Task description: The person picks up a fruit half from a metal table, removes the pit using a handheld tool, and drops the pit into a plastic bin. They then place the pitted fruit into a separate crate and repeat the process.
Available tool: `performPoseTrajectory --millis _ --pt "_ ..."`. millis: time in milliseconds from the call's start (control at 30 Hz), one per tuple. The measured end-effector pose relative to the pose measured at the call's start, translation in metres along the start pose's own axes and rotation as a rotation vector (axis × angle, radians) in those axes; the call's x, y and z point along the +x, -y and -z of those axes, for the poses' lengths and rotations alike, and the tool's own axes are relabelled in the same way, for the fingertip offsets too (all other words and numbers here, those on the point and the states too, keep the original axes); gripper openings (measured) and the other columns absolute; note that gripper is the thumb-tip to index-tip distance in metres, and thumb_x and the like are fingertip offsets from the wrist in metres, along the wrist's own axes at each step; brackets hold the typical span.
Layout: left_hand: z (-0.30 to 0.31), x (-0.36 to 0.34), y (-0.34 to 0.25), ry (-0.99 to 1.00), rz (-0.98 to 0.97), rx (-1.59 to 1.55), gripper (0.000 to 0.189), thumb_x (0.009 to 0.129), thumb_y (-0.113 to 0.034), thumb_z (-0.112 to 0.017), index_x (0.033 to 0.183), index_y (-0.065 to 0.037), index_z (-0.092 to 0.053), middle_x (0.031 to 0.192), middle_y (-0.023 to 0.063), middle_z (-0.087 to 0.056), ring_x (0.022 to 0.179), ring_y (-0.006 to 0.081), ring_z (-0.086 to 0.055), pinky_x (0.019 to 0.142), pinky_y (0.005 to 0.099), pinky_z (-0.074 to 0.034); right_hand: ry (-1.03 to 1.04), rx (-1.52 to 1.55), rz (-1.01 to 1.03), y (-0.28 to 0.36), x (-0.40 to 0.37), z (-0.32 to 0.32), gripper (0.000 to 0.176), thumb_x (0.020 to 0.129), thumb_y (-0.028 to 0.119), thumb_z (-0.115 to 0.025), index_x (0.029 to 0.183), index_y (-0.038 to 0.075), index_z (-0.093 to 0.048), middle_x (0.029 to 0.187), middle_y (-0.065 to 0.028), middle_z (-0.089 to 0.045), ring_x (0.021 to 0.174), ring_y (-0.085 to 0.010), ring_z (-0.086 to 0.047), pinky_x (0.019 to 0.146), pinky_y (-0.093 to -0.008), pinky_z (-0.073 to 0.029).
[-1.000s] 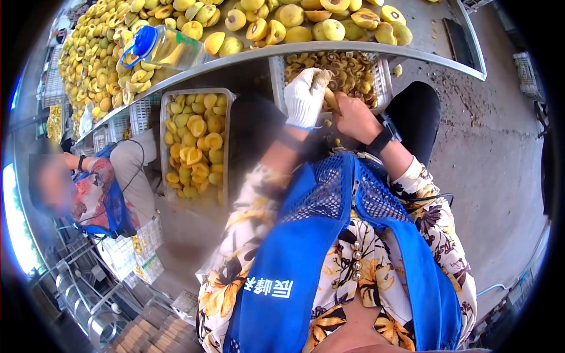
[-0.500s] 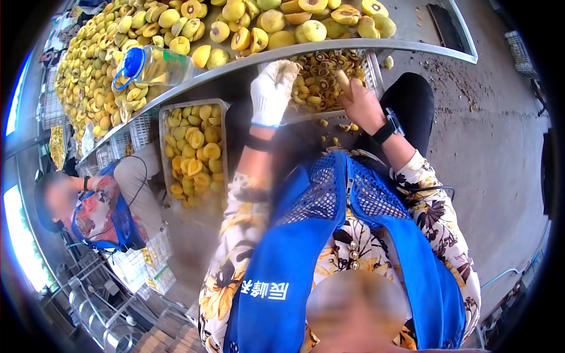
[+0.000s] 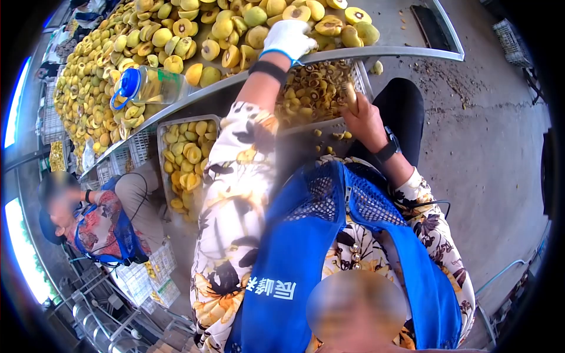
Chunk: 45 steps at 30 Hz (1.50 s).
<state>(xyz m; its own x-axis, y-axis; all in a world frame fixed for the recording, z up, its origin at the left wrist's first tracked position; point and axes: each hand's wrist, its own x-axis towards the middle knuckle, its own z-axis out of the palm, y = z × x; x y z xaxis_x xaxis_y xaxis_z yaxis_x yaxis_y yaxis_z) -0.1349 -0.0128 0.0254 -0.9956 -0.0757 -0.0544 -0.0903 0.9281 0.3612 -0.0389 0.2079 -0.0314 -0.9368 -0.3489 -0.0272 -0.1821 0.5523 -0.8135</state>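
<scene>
My left hand (image 3: 288,38), in a white glove, is at the table's front edge among yellow peach halves (image 3: 294,13). Its fingers bend down there, and whether they grip a piece is hidden. My bare right hand (image 3: 363,120) is closed around the light wooden handle (image 3: 351,99) of a tool whose working end I cannot make out. It hovers by the right side of a crate (image 3: 360,79) under the table edge, holding small cut peach pieces with brown centres.
A metal-rimmed table (image 3: 406,50) bears a large heap of peaches and a clear bottle with a blue cap (image 3: 130,82). Left of my arm stands a crate of peach halves (image 3: 189,154). A co-worker (image 3: 109,220) sits at the left. Scraps litter the floor (image 3: 453,88) at right.
My left hand has moved forward and slightly right, from above the crate up to the peaches on the table. My right hand, still on the wooden handle, has shifted slightly nearer my body.
</scene>
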Motion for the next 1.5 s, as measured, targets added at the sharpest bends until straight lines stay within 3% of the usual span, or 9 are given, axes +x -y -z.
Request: performPoseTrajectory --millis 67,167,233,400,600,733,833,967,1500 --pt "0.004 -0.016 0.011 -0.226 0.076 -0.394 0.036 0.069 -0.031 -0.069 0.09 -0.002 -0.067 0.085 0.0136 -0.066 0.077 0.0221 -0.064 0.075 0.0305 -0.049 -0.044 0.026 -0.013 0.009 0.006 0.007 0.033 0.077 0.022 -0.064 0.097 0.0 -0.051 0.074 -0.0228 -0.058 0.071 -0.0389 -0.059 0.06 -0.0387 -0.047" --pt "0.014 -0.053 0.009 -0.192 0.318 -1.429 0.031 0.079 -0.028 -0.063 0.1 -0.005 -0.064 0.078 0.0106 -0.065 0.056 0.0139 -0.061 0.042 0.022 -0.045 -0.114 0.104 0.043 0.027 0.015 0.012 0.042 0.076 0.024 -0.066 0.107 0.001 -0.05 0.078 -0.0199 -0.061 0.072 -0.0347 -0.062 0.063 -0.0358 -0.048" --pt "0.022 -0.083 -0.008 -0.125 0.425 -1.555 0.033 0.086 -0.032 -0.054 0.102 -0.005 -0.061 0.075 0.0099 -0.064 0.045 0.0124 -0.055 0.032 0.0198 -0.035 -0.156 0.204 0.156 0.043 0.027 0.01 0.048 0.074 0.025 -0.067 0.113 0.003 -0.049 0.083 -0.021 -0.062 0.075 -0.0353 -0.062 0.064 -0.0369 -0.049" --pt "0.032 -0.13 -0.031 0.059 0.565 -1.265 0.053 0.09 -0.05 -0.04 0.098 -0.003 -0.061 0.078 0.0088 -0.063 0.052 0.0126 -0.057 0.041 0.0224 -0.043 0.167 0.433 0.11 0.068 0.041 0.002 0.043 0.078 0.022 -0.067 0.113 0.002 -0.051 0.089 -0.0081 -0.065 0.075 -0.0139 -0.061 0.066 -0.0254 -0.049" --pt "-0.009 -0.154 -0.032 -0.338 0.24 -1.647 0.054 0.091 -0.048 -0.037 0.124 -0.006 -0.044 0.098 0.0094 -0.061 0.072 0.0167 -0.061 0.06 0.0252 -0.052 0.36 1.096 -0.314 0.073 0.031 -0.017 0.026 0.082 0.025 -0.063 0.096 0.004 -0.058 0.07 0.0027 -0.057 0.052 -0.0039 -0.049 0.044 -0.0189 -0.039" --pt "-0.038 -0.156 -0.03 -0.604 0.189 -1.33 0.045 0.091 -0.035 -0.047 0.124 -0.005 -0.044 0.1 0.0101 -0.059 0.079 0.0182 -0.061 0.068 0.0288 -0.053 0.302 1.013 -0.493 0.096 0.016 -0.029 0.026 0.087 0.031 -0.057 0.083 0.008 -0.049 0.059 0.0005 -0.047 0.039 -0.0058 -0.037 0.035 -0.0208 -0.03" --pt "-0.06 -0.14 0.001 -0.567 0.447 -1.833 0.041 0.092 -0.036 -0.045 0.116 -0.003 -0.049 0.098 0.0106 -0.059 0.084 0.0189 -0.06 0.072 0.0301 -0.051 0.241 0.524 -0.151 0.069 0.008 -0.048 0.03 0.086 0.03 -0.058 0.089 0.002 -0.05 0.059 -0.0062 -0.053 0.043 -0.0142 -0.048 0.04 -0.0272 -0.039" --pt "-0.043 -0.152 -0.001 -0.498 0.494 -1.858 0.036 0.094 -0.035 -0.04 0.11 -0.005 -0.052 0.102 0.0093 -0.058 0.092 0.0166 -0.056 0.081 0.0298 -0.047 0.155 0.138 0.163 0.068 -0.006 -0.034 0.031 0.082 0.026 -0.06 0.094 -0.001 -0.049 0.066 -0.0188 -0.058 0.056 -0.033 -0.058 0.054 -0.0384 -0.046" --pt "-0.034 -0.154 -0.024 -0.604 0.286 -1.892 0.031 0.09 -0.027 -0.051 0.108 -0.002 -0.052 0.084 0.0118 -0.06 0.064 0.0223 -0.06 0.056 0.0288 -0.05 0.282 0.046 0.079 0.081 -0.021 -0.029 0.026 0.083 0.019 -0.055 0.084 -0.003 -0.043 0.07 -0.0289 -0.055 0.071 -0.0453 -0.055 0.059 -0.0466 -0.043"
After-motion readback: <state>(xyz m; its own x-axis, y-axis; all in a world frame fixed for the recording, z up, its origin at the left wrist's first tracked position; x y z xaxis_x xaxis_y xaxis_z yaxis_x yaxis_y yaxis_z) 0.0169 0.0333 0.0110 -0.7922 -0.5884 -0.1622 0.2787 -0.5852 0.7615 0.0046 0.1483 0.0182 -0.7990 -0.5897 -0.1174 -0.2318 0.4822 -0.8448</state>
